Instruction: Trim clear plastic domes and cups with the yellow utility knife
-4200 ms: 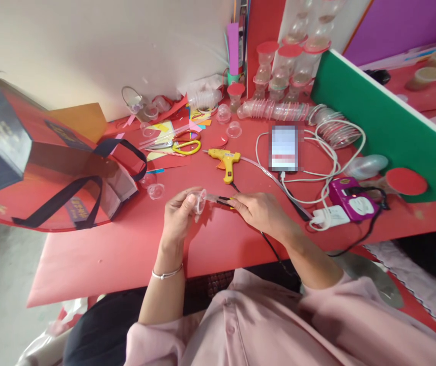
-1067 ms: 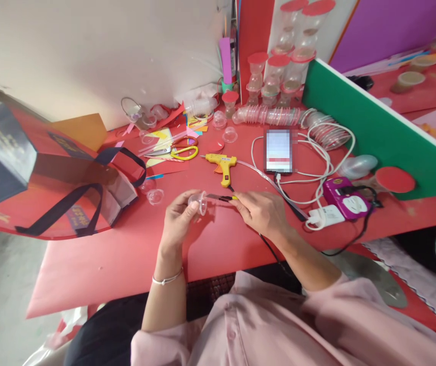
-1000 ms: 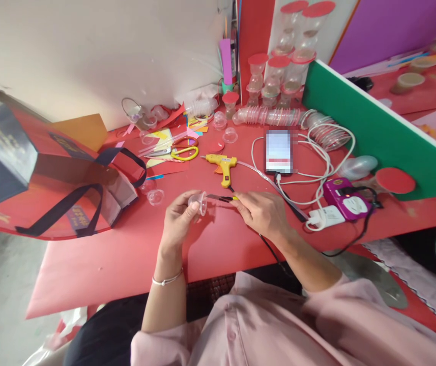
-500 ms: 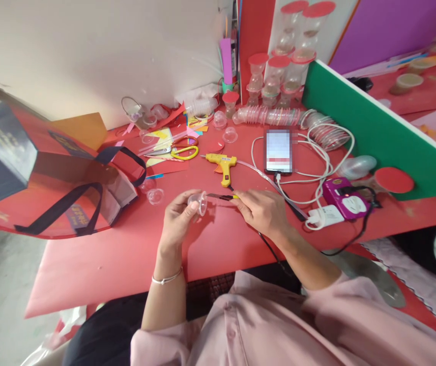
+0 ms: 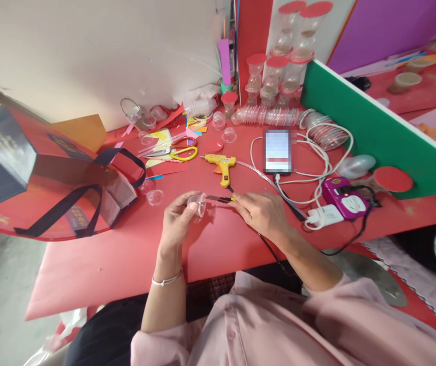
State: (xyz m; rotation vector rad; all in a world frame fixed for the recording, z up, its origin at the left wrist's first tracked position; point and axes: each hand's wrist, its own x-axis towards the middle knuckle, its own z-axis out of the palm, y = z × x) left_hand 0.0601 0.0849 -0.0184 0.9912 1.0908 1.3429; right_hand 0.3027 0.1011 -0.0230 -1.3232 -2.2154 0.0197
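Observation:
My left hand (image 5: 178,216) is closed on a clear plastic dome lid (image 5: 201,205), its rim turned toward the right. My right hand (image 5: 261,211) grips a yellow and black utility knife (image 5: 220,199). The blade points left, its tip at or just beside the lid's rim; I cannot tell if they touch. Behind the hands lies a yellow glue gun (image 5: 223,166), nozzle to the left. Another clear dome lid (image 5: 154,196) rests left of my left hand. Scissors (image 5: 175,151) with red and yellow handles lie farther back.
A red bag (image 5: 61,198) stands at the left. A phone (image 5: 278,151) and white cables lie right of centre, near a purple power adapter (image 5: 345,198). Stacked clear lids (image 5: 265,116) and red-capped hourglass shapes (image 5: 277,76) stand at the back, beside a green divider (image 5: 366,137).
Both hands keep nearly the same pose with the lid and the knife. The knife blade is tilted slightly differently, and the whole view has shifted a little.

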